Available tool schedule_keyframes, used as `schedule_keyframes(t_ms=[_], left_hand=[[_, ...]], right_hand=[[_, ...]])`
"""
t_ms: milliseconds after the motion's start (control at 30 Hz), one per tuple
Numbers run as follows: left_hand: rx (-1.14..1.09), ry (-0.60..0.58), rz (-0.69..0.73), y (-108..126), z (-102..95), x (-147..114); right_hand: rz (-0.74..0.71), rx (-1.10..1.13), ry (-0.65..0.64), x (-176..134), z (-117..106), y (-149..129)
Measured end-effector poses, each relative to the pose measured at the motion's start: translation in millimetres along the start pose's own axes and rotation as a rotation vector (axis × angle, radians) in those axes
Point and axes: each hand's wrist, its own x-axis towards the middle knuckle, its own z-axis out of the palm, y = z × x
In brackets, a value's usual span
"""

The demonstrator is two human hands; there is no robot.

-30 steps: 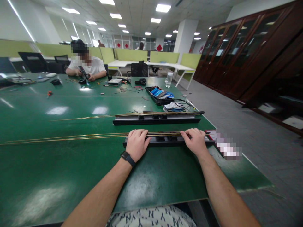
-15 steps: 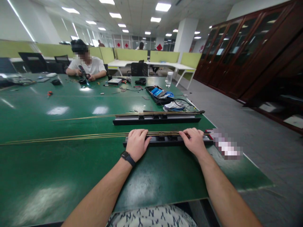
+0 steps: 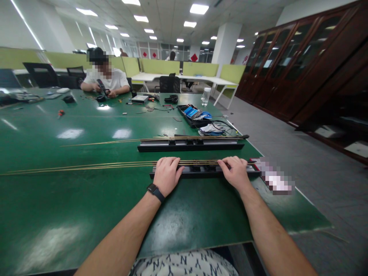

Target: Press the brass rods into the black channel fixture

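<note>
In front of me a long black and silver rail (image 3: 201, 173) lies across the table. Thin brass-coloured rods (image 3: 86, 166) run along its top and reach far out to the left. Near the rail's left end my left hand (image 3: 166, 173), with a dark watch on the wrist, is closed over the rods and rail; its fingertips are hidden behind them. Towards the right end my right hand (image 3: 235, 170) pinches the rods between thumb and fingers.
A second rail (image 3: 189, 147) with similar rods lies parallel beyond. Behind it are gloves (image 3: 212, 129) and a black tray (image 3: 188, 119) with blue items. A blurred pinkish object (image 3: 274, 178) lies by the table's right edge. Across the table (image 3: 86, 207) a person (image 3: 106, 78) handles a dark device.
</note>
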Motion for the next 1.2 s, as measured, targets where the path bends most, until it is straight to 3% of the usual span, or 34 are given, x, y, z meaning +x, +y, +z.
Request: schedule_keyframes(t_ms=[1200], left_hand=[[0.007,0.01,0.008,-0.9,1.8,-0.4]], right_hand=[[-0.008,0.011,0.009,-0.6,1.8,1.8]])
